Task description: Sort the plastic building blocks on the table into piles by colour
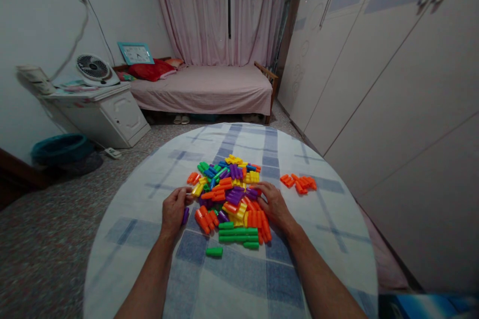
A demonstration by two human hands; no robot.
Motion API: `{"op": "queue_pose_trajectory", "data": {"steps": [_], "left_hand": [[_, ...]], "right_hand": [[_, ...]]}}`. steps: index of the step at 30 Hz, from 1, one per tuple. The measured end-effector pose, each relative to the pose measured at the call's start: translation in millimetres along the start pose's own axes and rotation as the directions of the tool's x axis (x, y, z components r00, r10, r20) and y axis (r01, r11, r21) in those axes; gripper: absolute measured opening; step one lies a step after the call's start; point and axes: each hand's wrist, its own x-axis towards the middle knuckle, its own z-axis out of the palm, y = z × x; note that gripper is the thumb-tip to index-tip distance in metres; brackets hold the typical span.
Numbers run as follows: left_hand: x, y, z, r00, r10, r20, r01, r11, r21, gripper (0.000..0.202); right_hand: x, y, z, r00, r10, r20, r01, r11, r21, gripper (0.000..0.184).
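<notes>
A heap of bullet-shaped plastic building pieces [235,197] in orange, yellow, green, blue and purple lies on the round table. At its left edge is my left hand [174,212], fingers curled and fingertips close to a yellow piece [197,189]. One purple piece [185,216] shows against the palm side; what the fingers grip is hidden. My right hand [275,205] rests at the heap's right side, fingers apart and bent over purple and orange pieces. Toward me lie joined green pieces [238,235] and a single green piece [214,252].
Several orange pieces [299,183] sit apart on the right of the checked tablecloth [232,284]. Beyond the table stand a bed [209,87], a white cabinet [123,114] with a fan [95,69], and a teal basin [62,148]. A tall wardrobe [374,84] lines the right.
</notes>
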Motion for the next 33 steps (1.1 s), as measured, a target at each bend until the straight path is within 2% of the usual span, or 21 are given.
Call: {"op": "queue_pose_trajectory", "data": {"steps": [6,8,10,13,15,17,20,24,26,28,30,33], "left_hand": [[-0.4,0.3,-0.1,1.000,0.003,-0.001,-0.003,1.000,-0.016,0.045],[0.3,-0.9,-0.1,1.000,0.010,0.001,-0.010,1.000,-0.022,0.045],[1.5,-2.6,-0.1,1.000,0.010,-0.001,-0.010,0.999,-0.031,0.044],[2.8,-4.7,-0.4,1.000,0.005,-0.003,-0.005,0.999,-0.041,0.043],[3.0,-5.6,-0.7,1.000,0.004,-0.001,-0.004,0.999,-0.038,0.044],[2.8,-6.2,-0.9,1.000,0.004,0.003,-0.004,0.999,-0.032,0.043],[2.0,-6.4,-0.6,1.000,0.010,0.002,-0.010,0.999,-0.036,0.042],[1.1,-5.0,0.2,1.000,0.013,-0.008,-0.013,0.998,-0.057,0.043],[1.0,-4.3,0.0,1.000,0.011,-0.006,-0.012,0.998,-0.055,0.044],[1.3,-4.1,-0.4,1.000,0.013,-0.005,-0.013,0.999,-0.047,0.044],[1.6,-4.0,-0.7,1.000,0.013,-0.003,-0.013,0.999,-0.040,0.044],[1.4,-2.6,-0.5,1.000,0.004,-0.009,-0.005,0.999,-0.040,0.043]], "right_hand": [[-0.4,-0.8,-8.2,0.991,0.096,-0.092,-0.090,0.994,0.068,0.020],[-0.1,5.2,-16.5,0.975,0.123,-0.187,-0.122,0.992,0.020,0.023],[-0.5,14.5,-28.2,0.935,0.120,-0.333,-0.163,0.981,-0.102,0.027],[-4.1,32.0,-46.1,0.838,0.145,-0.526,-0.317,0.914,-0.254,0.030],[-8.1,43.6,-53.4,0.785,0.204,-0.584,-0.424,0.865,-0.268,0.031],[-11.5,53.2,-55.2,0.756,0.261,-0.601,-0.491,0.833,-0.254,0.032],[-13.8,61.0,-50.5,0.764,0.298,-0.573,-0.521,0.808,-0.275,0.036],[-13.3,59.7,-43.2,0.814,0.276,-0.512,-0.505,0.771,-0.387,0.040],[-12.4,55.2,-42.2,0.808,0.254,-0.531,-0.508,0.757,-0.411,0.040],[-10.3,48.6,-41.6,0.792,0.212,-0.572,-0.490,0.780,-0.389,0.040],[-6.8,39.6,-38.8,0.808,0.136,-0.573,-0.372,0.872,-0.318,0.038],[-1.2,22.8,-26.6,0.900,0.041,-0.433,-0.097,0.989,-0.108,0.034]]}}
